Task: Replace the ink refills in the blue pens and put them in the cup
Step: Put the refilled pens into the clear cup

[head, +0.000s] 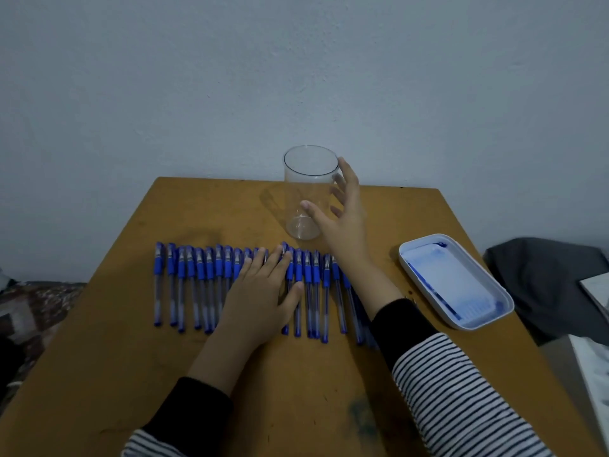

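Nearest the camera, two striped sleeves (461,407) with black cuffs reach over a brown wooden table (131,374). The left hand (263,291) lies palm down on the middle of a row of blue pens (197,275), its fingers straight and slightly spread, pressing on the barrels and curling round none. The pens lie side by side across the table, caps on and pointing away (a few at the right end slant a little and run under the right forearm). To the right, apart from the row, sits a white tray (494,285) with what look like thin blue refills (428,288) along its inner left wall. Beyond the pens the right hand (346,222) is spread wide at the right side of a clear cup (303,183), the thumb across its front; I cannot tell whether it touches the wall. The cup stands upright near the table's far edge. A dark cloth (543,285) lies off the table at the right, and a pale wall (296,77) rises behind.
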